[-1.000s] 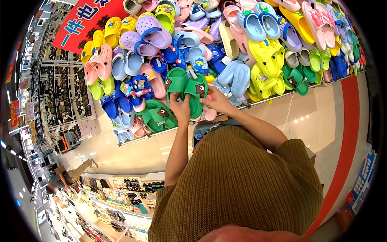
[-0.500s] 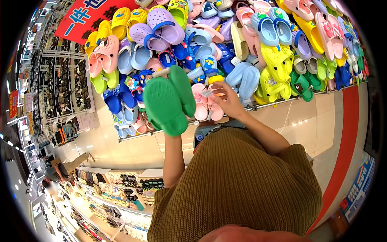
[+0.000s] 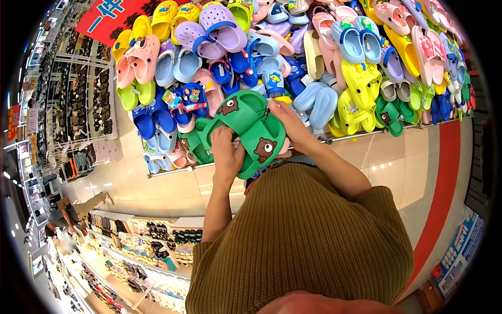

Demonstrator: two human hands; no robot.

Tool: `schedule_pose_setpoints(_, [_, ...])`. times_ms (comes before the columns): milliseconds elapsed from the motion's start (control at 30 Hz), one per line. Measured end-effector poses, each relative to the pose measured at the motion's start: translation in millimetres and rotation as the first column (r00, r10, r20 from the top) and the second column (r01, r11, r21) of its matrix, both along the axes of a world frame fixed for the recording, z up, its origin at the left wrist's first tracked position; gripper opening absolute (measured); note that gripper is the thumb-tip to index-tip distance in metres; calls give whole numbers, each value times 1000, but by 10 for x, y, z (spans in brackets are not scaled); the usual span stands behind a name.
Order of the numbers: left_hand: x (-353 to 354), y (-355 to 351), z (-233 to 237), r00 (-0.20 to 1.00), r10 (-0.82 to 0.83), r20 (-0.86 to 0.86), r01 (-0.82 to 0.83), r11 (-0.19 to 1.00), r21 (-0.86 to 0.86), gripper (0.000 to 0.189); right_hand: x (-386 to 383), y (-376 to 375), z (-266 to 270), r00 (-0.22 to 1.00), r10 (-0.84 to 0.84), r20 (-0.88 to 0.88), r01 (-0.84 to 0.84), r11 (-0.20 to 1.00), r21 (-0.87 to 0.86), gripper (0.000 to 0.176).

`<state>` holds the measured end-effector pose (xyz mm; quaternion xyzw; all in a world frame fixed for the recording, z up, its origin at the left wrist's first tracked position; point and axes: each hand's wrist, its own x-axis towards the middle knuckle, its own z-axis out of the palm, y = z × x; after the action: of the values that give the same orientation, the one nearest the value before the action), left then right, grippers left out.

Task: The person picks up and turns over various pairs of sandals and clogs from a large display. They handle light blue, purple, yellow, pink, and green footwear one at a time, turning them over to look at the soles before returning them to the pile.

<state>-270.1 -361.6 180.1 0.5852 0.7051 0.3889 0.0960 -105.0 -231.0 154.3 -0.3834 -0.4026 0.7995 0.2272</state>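
A pair of green slippers (image 3: pixel 251 121) with brown bear faces on the straps is held in front of me, tops facing up. My left hand (image 3: pixel 228 153) is closed on the near left side of the pair, its fingers partly tucked at the foot opening. At the upper right edge, my right hand (image 3: pixel 288 124) pinches the slippers between thumb and fingers. Behind them lie light blue slippers (image 3: pixel 319 102) and a blue pair with a bear figure (image 3: pixel 193 99). Another green bear slipper (image 3: pixel 196 147) shows just left of my left hand.
A long display heaped with colourful clogs, such as a lilac pair (image 3: pixel 222 26) and yellow ones (image 3: pixel 358 107), spans the front. A red sign (image 3: pixel 117 21) stands at its back left. Shoe racks (image 3: pixel 78 99) line the left. A person (image 3: pixel 70 214) is at the lower left.
The green slippers have turned from soles showing to straps showing and moved right and slightly down. My right hand has left the pink clogs and now grips the slippers too.
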Motion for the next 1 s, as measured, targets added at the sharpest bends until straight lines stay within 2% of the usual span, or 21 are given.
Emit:
schedule_pose_setpoints(33, [47,11,23,1000,10,-16,-9,1000,4,33,32,26,36,1000,-9,-21,7,991,-133,62])
schedule_pose_setpoints(133, [63,-22,19,988,-99,-119,93,994,-60,30,189,114,-11,987,142,72,-133,985,-113,56])
schedule_pose_setpoints(167, [86,-29,1,979,-138,-153,130,990,-58,29,229,130,-10,987,147,57,-136,976,-171,50])
schedule_pose_setpoints(267, [190,-24,-47,950,-214,-226,208,977,-48,26,224,-24,-172,994,-1,107,10,997,-83,47])
schedule_pose_setpoints(300, [241,-11,-48,947,-224,-229,221,975,-38,26,201,-78,-89,986,-39,164,40,999,-6,43])
schedule_pose_setpoints(367, [268,12,-32,940,-256,-227,248,967,-63,29,235,-138,-343,985,-90,146,78,993,89,41])
schedule_pose_setpoints(500, [162,-7,113,956,-292,-15,289,952,-99,44,241,-186,-414,974,-199,111,180,970,161,31])
schedule_pose_setpoints(567, [98,-105,279,991,-130,-36,132,989,73,41,309,-121,-309,962,-210,174,166,957,238,27])
schedule_pose_setpoints(600, [76,-137,320,998,-52,-33,57,986,156,40,333,-100,-293,964,-223,145,182,951,250,27])
schedule_pose_setpoints(633, [53,-143,294,984,91,154,-114,983,144,39,347,-69,-292,965,-236,115,199,944,262,26])
schedule_pose_setpoints(667, [28,-141,231,914,232,332,-279,955,100,38,364,-42,-291,966,-246,84,215,937,275,26])
schedule_pose_setpoints(700, [14,-132,150,793,363,490,-430,902,28,38,411,-14,-288,971,-208,119,161,934,318,24])
schedule_pose_setpoints(800, [10,-62,-338,457,291,841,-282,944,-173,37,438,-25,-385,984,-143,108,102,943,318,24])
schedule_pose_setpoints(900, [-5,-103,-487,346,301,889,-85,953,-290,41,390,-44,-167,986,-153,72,136,972,194,25])
schedule_pose_setpoints(1000, [34,-151,-414,68,118,991,2,993,-119,41,460,19,-226,993,-114,-9,112,957,269,26])
